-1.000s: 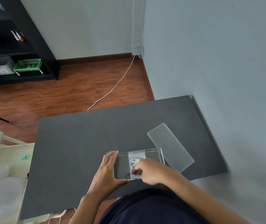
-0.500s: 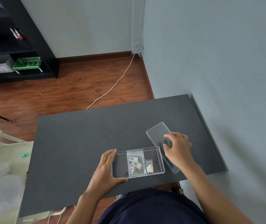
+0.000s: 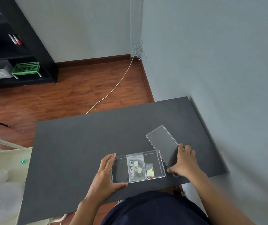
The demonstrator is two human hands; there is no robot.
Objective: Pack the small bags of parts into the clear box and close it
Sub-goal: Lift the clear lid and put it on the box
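The clear box (image 3: 160, 161) sits uncovered near the front edge of the dark table (image 3: 84, 140). Inside it lie a larger bag of parts with a barcode label (image 3: 135, 167) and a small bag of yellowish parts (image 3: 149, 170). My left hand (image 3: 106, 173) grips the box's left end, thumb on the near wall, fingers on the far corner. The clear lid (image 3: 161, 140) lies flat and slanted just right of the box. My right hand (image 3: 184, 161) rests on the lid's near end, thumb and fingers spread across its two long edges.
A grey wall (image 3: 227, 78) runs along the table's right edge. A white cart (image 3: 1, 176) stands left of the table. Beyond are a wooden floor with a white cable (image 3: 112, 90) and a black shelf holding a green basket (image 3: 26, 68).
My right hand left the bags in the box, moved right onto the lid, then slid down to its near end. The left hand and box stayed put.
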